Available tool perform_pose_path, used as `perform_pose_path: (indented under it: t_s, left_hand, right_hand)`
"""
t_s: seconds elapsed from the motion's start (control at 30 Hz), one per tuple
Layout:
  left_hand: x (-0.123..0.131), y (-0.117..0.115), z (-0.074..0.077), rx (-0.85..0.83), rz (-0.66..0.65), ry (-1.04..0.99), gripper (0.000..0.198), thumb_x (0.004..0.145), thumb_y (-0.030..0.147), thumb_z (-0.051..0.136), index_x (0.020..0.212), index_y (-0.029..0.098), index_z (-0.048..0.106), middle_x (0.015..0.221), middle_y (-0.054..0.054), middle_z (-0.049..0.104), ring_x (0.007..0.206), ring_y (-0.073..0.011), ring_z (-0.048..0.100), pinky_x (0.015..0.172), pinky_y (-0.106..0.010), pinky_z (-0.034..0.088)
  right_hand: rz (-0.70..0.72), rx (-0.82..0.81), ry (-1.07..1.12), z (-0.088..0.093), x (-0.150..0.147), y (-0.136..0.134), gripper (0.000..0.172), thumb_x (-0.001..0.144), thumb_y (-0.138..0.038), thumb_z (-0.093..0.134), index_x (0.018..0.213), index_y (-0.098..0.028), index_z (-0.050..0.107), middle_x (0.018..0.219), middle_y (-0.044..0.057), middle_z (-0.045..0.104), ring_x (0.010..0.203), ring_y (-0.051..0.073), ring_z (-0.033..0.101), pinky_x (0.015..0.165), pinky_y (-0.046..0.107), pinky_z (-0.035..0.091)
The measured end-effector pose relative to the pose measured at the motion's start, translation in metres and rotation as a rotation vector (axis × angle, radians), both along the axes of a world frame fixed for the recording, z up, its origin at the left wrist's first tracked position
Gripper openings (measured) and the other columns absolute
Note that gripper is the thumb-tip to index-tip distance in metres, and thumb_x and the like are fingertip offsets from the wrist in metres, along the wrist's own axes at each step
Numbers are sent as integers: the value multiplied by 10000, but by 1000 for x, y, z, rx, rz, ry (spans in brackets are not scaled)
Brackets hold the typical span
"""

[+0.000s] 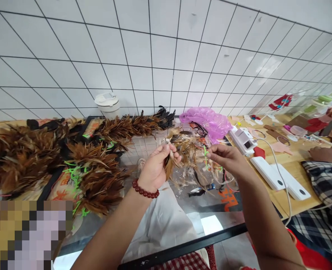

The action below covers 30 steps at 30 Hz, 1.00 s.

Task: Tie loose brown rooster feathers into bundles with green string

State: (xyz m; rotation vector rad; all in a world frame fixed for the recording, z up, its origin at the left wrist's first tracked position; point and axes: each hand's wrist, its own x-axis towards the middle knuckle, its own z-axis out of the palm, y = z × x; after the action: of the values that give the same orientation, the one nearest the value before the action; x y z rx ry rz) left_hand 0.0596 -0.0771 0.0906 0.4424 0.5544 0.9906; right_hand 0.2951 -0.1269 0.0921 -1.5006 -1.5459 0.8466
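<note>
Brown feathers [169,169] are bunched in my left hand [155,165], their quill ends pinched between thumb and fingers and the plumes hanging down. A dark red bead bracelet [144,190] circles the left wrist. To the right, my right hand [224,156] pinches a short bright green tie [205,150] with thumb and forefinger. Beneath and between the hands lies a loose heap of brown and tan feathers [187,144] on the glass-topped table [182,210]. Bound bundles of brown feathers [99,176] with green ties [75,178] lie on the left.
A pink plastic bag [208,122] and dark-framed glasses [198,128] lie behind the heap. A white lidded container [107,105] stands by the tiled wall. White power strips [267,172] with a cable lie right, near a co-worker's plaid sleeve [325,178]. A feather garland [129,126] runs along the back.
</note>
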Motion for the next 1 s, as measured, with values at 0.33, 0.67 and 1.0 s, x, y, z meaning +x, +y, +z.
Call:
perform_pose_path:
  t_s: [0.33, 0.67, 1.0]
  left_hand:
    - [-6, 10, -14, 483, 247, 310, 160, 758, 303, 712, 678, 165, 727, 1120, -70, 645, 1057, -188, 571, 978, -290, 422]
    - [-17, 21, -16, 447, 468, 311, 152, 707, 320, 760, 744, 174, 743, 787, -19, 658, 792, -128, 585, 810, -254, 461]
    - [-9, 10, -5, 158, 231, -10, 219, 618, 281, 834, 673, 135, 680, 715, -13, 642, 661, -100, 598, 676, -228, 497]
  right_hand:
    - [85, 205, 126, 5, -98, 69, 223, 797, -387, 653, 793, -165, 671, 702, 26, 636, 618, 124, 536, 574, 248, 429]
    - [181, 82, 517, 7, -121, 65, 231, 666, -382, 778, 745, -182, 694, 684, 9, 642, 624, 116, 534, 589, 249, 426]
    - [85, 38, 917, 5, -115, 69, 155, 691, -294, 704, 695, -197, 583, 516, -59, 464, 489, 75, 388, 485, 208, 317]
